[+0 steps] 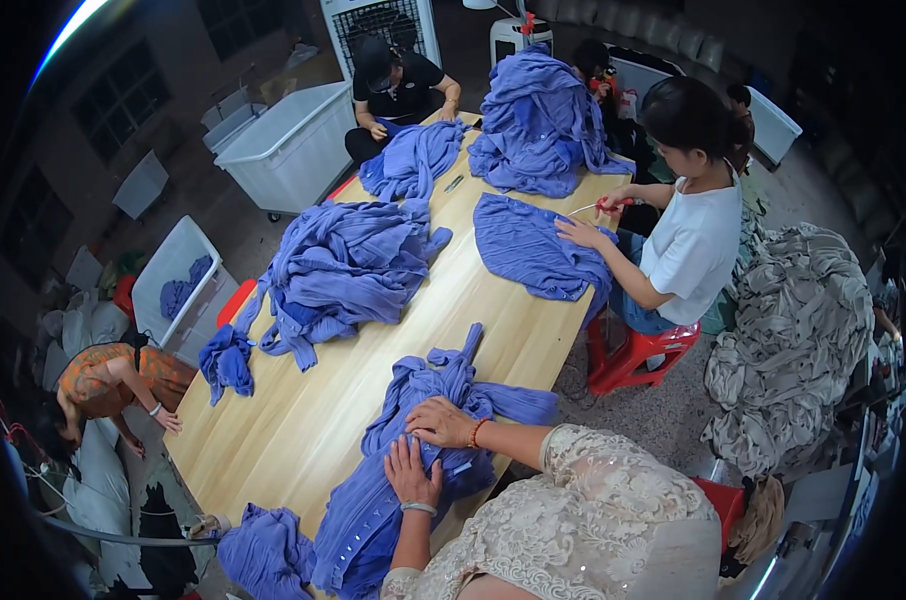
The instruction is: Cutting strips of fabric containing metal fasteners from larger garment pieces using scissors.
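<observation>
A blue-purple crinkled shirt (358, 515) with a row of small white buttons is spread along the table's near edge, its sleeves stretched toward the far side. My left hand (414, 474) lies on its middle, palm down with fingers apart. Just beyond, my right hand (440, 422) rests across the cloth, its fingers extended and lying on the fabric. Neither hand shows anything gripped. Beside the shirt, at the near left, a bunched blue-purple garment (265, 555) hangs over the table edge.
Piles of blue-purple garments (343, 265) cover parts of the wooden table (263, 440). At the right, a person (688, 230) holds red-handled scissors (613, 204) over a garment. Another person handles cloth at the far end; one bends at the left. White bins (288, 150) and a grey cloth heap (793, 330) surround the table.
</observation>
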The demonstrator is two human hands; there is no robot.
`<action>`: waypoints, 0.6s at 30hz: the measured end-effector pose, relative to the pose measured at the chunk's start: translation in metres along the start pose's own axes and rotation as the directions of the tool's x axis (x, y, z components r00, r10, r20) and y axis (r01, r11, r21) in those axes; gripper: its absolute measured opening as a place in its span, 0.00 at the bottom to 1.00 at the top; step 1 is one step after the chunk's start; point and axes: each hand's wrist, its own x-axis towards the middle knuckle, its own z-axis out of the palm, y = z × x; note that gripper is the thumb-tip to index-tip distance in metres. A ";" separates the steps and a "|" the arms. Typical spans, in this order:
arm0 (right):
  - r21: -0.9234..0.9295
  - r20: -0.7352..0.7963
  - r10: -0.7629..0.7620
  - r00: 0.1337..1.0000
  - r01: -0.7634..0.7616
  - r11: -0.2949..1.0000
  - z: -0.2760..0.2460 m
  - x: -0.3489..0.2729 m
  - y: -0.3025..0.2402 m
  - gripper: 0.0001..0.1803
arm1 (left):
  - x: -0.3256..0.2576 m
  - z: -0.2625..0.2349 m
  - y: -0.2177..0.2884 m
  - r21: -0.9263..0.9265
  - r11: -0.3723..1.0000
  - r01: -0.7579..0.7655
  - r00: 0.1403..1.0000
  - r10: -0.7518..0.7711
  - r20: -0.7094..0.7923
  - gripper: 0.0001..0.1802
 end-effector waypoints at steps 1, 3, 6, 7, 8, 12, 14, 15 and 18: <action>0.000 0.000 0.003 1.000 -0.003 1.000 0.000 -0.001 0.000 0.12 | -0.001 0.001 -0.001 -0.003 1.000 -0.001 1.000 0.001 -0.003 0.38; -0.006 -0.009 -0.005 1.000 0.005 1.000 0.000 -0.001 0.001 0.13 | 0.001 0.000 0.001 -0.004 1.000 -0.003 1.000 0.003 0.001 0.38; 0.008 -0.008 0.023 1.000 -0.023 1.000 0.000 -0.002 0.002 0.13 | 0.001 0.000 0.001 0.004 1.000 -0.007 1.000 0.007 0.006 0.38; 0.013 -0.002 0.030 1.000 -0.030 0.999 0.001 -0.002 0.001 0.13 | 0.000 0.001 0.000 0.011 1.000 -0.013 1.000 0.013 0.008 0.38; 0.014 0.000 0.027 1.000 -0.027 1.000 0.002 -0.002 0.001 0.13 | 0.000 0.001 0.000 0.013 1.000 -0.010 1.000 0.010 0.007 0.38; 0.006 0.012 0.027 1.000 -0.027 1.000 0.004 -0.002 -0.001 0.13 | -0.003 0.000 -0.002 0.002 1.000 -0.006 1.000 0.006 0.005 0.38; 0.013 0.017 0.033 0.999 -0.033 0.999 0.005 -0.002 -0.001 0.13 | -0.003 0.000 -0.002 0.002 1.000 -0.002 1.000 0.002 0.006 0.38; 0.013 0.013 0.035 0.999 -0.035 0.999 0.005 -0.003 0.000 0.13 | -0.003 0.000 -0.002 0.002 1.000 -0.003 1.000 0.003 0.010 0.38; 0.012 0.010 0.029 1.000 -0.029 1.000 0.004 -0.003 0.001 0.13 | -0.002 0.000 -0.001 0.003 1.000 -0.006 1.000 0.005 0.003 0.38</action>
